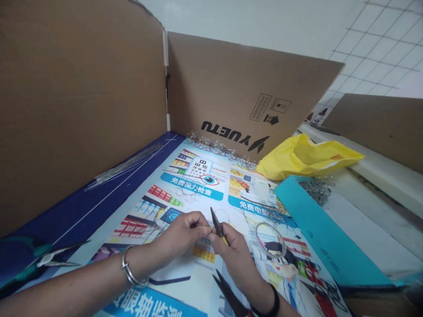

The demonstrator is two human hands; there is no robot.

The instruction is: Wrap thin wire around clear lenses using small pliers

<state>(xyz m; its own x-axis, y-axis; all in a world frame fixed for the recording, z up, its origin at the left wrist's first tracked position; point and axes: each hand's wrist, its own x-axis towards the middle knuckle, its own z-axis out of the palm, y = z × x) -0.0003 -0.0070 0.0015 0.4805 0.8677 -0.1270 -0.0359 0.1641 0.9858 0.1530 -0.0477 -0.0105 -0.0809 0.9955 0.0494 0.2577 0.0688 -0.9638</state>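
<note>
Big, flat sheets of brown cardboard stand along the left and top of the picture. A smooth, shiny poster with bright drawings lies on the table in the middle. At the right is a stiff blue-green box, with a fuzzy heap of gray wire in its far end. A thin, crinkly yellow bag sits above it.

The left hand and right hand come close together low in the middle. Green-handled cutters lie open at the lower left. Dark blades poke up at the bottom, near the right hand. A round, see-through ring lies right of it.

The pliers are in the right hand, its fingers closed around them. They are dark, hard and pointy, with a bit of yellow. The left fingers pinch together on a small bit, too tiny to tell.
</note>
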